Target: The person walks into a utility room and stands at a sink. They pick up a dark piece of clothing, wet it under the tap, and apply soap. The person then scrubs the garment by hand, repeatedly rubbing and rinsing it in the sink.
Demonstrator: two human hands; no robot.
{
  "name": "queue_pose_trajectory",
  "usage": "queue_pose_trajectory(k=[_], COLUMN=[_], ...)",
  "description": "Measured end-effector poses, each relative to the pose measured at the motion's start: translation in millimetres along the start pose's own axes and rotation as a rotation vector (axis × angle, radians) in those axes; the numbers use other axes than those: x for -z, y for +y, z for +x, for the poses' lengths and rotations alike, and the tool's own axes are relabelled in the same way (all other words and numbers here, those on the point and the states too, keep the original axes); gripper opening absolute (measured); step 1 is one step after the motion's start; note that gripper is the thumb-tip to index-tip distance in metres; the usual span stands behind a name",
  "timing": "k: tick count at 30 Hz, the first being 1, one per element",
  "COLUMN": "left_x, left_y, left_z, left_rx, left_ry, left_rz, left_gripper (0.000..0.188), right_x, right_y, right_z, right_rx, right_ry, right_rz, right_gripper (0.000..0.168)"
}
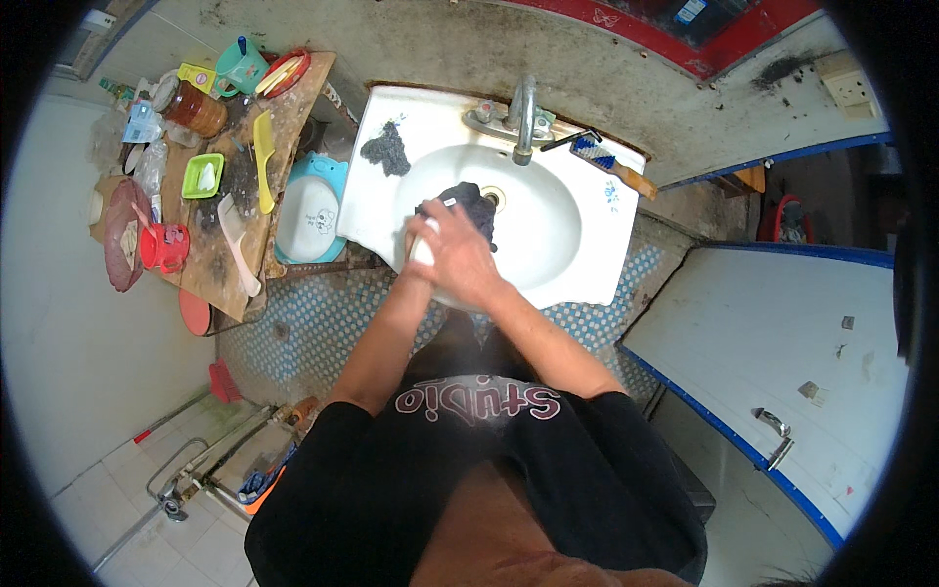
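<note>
Over the left side of a white ceramic sink (587, 271), both my hands come together around a white bar (424, 248) that looks like soap. My right hand (469, 260) is on top, its fingers curled over the bar. Mostly hidden beneath it, my left hand (412, 253) grips the edge of a dark cloth (473, 205) with a small white tag. The cloth hangs in the basin beside the drain (495, 198). A second, dark grey wet cloth (389, 150) lies crumpled on the sink's back left corner.
A chrome faucet (523, 121) arches over the basin's back. A wooden-handled scrub brush (612, 167) rests on the right rim. To the left, a worn wooden table (194, 275) holds a yellow comb (263, 158), a green soap dish (203, 176) and cups. A blue-edged door (777, 315) stands at right.
</note>
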State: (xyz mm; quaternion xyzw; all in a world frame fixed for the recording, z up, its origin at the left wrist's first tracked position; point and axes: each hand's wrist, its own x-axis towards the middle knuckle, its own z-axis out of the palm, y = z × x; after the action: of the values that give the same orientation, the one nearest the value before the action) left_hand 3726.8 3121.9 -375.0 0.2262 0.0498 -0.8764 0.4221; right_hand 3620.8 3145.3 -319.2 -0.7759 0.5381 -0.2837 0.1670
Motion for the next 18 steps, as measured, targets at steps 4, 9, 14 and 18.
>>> queue_pose_trajectory(k=[4,9,14,18], left_x=[16,-7,-9,-3], left_y=[8,-1,8,32], left_z=[-4,-7,-4,-6], left_rx=[0.079,0.104,-0.27,0.152], left_ry=[-0.174,-0.366,-0.255,-0.034], left_rz=[0.023,0.066,1.041,0.266], left_gripper=[0.052,0.049,0.062,0.067], right_x=[-2,-27,-41,23], right_y=[56,115,131,124], right_z=[12,-34,-74,-61], right_rx=[-0.622,-1.234,-0.881,-0.82], right_ry=[0.068,-0.017,0.387,0.563], right_rz=[0.401,1.245,2.004,1.755], right_gripper=[0.055,0.054,0.053,0.046])
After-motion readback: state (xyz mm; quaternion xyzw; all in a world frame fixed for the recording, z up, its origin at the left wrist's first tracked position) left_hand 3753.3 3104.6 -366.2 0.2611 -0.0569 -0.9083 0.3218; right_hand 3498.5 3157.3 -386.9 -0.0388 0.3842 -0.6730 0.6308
